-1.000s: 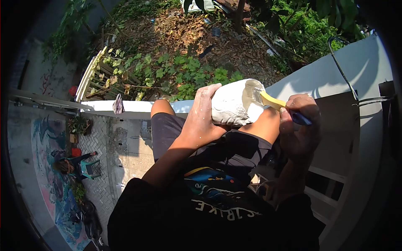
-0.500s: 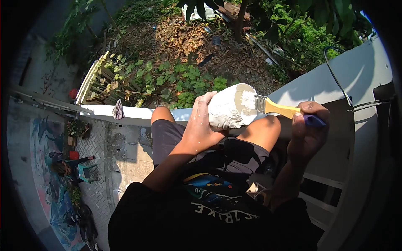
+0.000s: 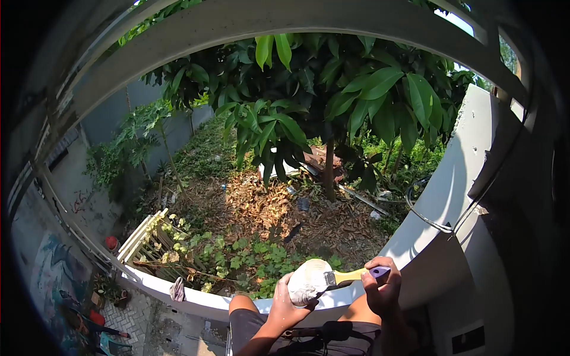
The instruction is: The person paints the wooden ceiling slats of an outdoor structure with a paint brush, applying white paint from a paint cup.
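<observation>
My left hand (image 3: 282,308) is wrapped round a rounded container (image 3: 307,280) coated in white paint, held over my lap. Between the thumb and fingers of my right hand (image 3: 383,292) is the purple-tipped handle of a flat paintbrush (image 3: 349,276) with a yellow wooden middle. The brush's metal band lies beside the right side of the container, and the bristles seem to touch it, though they barely show. White specks dot my left hand.
A curved white wall (image 3: 205,304) runs in front of my knees, with a striped cloth (image 3: 177,289) hanging over it. Beyond lie a pale slatted frame (image 3: 142,237), leafy plants and a tree. Black cables (image 3: 442,227) loop over the wall at right. A person sits below left.
My view has tilted up, so the hands, container and brush now sit lower in the picture, and the tree and overhead beam have come into sight. Both hands keep their holds.
</observation>
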`<state>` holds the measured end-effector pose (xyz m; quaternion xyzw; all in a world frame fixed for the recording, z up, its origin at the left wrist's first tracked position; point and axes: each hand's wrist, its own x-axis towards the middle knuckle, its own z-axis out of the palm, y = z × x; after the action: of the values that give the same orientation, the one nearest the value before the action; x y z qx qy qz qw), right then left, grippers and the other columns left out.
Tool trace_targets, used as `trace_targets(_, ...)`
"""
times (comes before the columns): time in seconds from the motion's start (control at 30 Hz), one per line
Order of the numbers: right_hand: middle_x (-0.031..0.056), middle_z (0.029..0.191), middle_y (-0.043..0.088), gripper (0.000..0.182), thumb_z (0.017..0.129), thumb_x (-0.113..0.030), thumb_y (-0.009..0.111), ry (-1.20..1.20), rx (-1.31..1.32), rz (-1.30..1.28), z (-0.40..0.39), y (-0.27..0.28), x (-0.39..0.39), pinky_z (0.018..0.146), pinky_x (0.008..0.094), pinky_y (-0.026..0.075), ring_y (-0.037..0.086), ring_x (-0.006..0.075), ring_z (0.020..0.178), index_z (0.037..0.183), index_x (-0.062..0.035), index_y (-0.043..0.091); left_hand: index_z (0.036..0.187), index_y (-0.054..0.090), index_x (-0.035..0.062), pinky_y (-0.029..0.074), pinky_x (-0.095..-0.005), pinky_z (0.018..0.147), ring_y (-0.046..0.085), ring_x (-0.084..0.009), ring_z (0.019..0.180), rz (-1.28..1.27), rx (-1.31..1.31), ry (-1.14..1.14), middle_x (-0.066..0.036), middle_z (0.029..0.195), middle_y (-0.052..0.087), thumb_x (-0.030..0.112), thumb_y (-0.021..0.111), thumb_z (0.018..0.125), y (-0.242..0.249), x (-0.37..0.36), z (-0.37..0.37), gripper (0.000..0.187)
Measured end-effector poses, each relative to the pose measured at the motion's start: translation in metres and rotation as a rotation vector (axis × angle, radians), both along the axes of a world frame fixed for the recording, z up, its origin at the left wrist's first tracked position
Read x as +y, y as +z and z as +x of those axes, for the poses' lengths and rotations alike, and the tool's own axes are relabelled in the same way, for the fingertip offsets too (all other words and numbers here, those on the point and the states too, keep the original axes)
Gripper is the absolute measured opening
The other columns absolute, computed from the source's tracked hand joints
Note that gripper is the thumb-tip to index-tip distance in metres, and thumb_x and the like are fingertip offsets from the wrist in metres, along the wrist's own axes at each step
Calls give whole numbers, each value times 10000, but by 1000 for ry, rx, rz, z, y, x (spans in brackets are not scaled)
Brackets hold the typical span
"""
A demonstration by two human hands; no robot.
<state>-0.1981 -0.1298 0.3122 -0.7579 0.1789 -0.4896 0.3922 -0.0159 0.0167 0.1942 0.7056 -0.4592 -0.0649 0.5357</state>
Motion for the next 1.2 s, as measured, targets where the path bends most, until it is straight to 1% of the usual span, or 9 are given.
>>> trace_targets(0.27, 110, 990, 635, 221, 869, 1, 700, 30, -104, -137, 8, -6, -2, 746, 299, 530, 643, 161, 819, 1062, -2, 593, 1366, 522, -28, 464, -459, 1058, 534, -380, 1259, -54, 19, -24, -213, 1318, 526, 307, 930, 670, 15, 2, 3, 874)
trace_targets(0.43, 102, 946, 639, 213, 882, -35, 714, 42, -157, -151, 14, 2, 3, 754, 312, 530, 641, 169, 788, 1054, -9, 592, 1204, 691, 57, 465, -449, 1052, 596, -358, 1176, -65, 91, -155, -151, 1212, 672, 237, 874, 666, 73, 13, 3, 596)
trace_targets(0.53, 96, 907, 652, 205, 889, -53, 724, 80, -176, -60, 14, 12, 6, 747, 307, 532, 648, 167, 777, 1044, -22, 594, 1144, 730, 92, 469, -443, 1047, 623, -347, 1129, -164, -55, -91, -117, 1175, 714, 215, 853, 662, 55, 10, 8, 513)
trace_targets(0.57, 94, 903, 661, 199, 893, -59, 725, 92, -132, -97, 15, 14, 5, 737, 304, 531, 653, 161, 778, 1040, -28, 595, 1144, 730, 92, 469, -443, 1047, 623, -347, 1129, -164, -57, -96, -117, 1175, 714, 215, 853, 662, 44, 8, 11, 513)
trace_targets(0.63, 91, 898, 681, 191, 899, -83, 730, 80, -107, -141, 17, 18, 9, 702, 299, 528, 665, 149, 772, 1031, -38, 599, 1353, 473, -32, 487, -407, 1052, 605, -301, 1206, -99, -135, -107, -178, 1267, 580, 263, 970, 623, 31, 8, 17, 930)
trace_targets(0.73, 84, 989, 606, 195, 932, -77, 685, 113, -15, -100, 12, 26, 14, 785, 285, 496, 586, 122, 860, 1064, -26, 551, 1346, 467, -37, 490, -404, 1051, 607, -294, 1209, -66, -63, -62, -180, 1269, 588, 272, 977, 617, 33, 10, 14, 942)
trace_targets(0.8, 78, 971, 609, 187, 923, -43, 677, 75, -16, -120, 13, 28, 14, 768, 275, 491, 583, 116, 841, 1063, -29, 554, 1351, 436, -39, 496, -399, 1045, 615, -284, 1198, -53, -110, -69, -181, 1264, 594, 255, 986, 606, 26, 10, 15, 971)
trace_targets(0.9, 81, 859, 667, 190, 920, -44, 710, 47, -98, -239, 16, 31, 16, 671, 306, 517, 667, 156, 749, 1060, -43, 580, 1360, 429, -35, 479, -408, 1060, 602, -299, 1200, -112, 175, -50, -188, 1255, 586, 170, 924, 632, 24, 6, 11, 904)
trace_targets(1.2, 57, 847, 648, 183, 930, -48, 709, 32, -93, -252, 5, 47, 20, 662, 305, 509, 631, 138, 726, 1067, -56, 589, 1359, 397, -16, 458, -416, 1061, 578, -294, 1206, -162, 31, -143, -170, 1283, 540, 119, 935, 577, 37, -4, 10, 959)
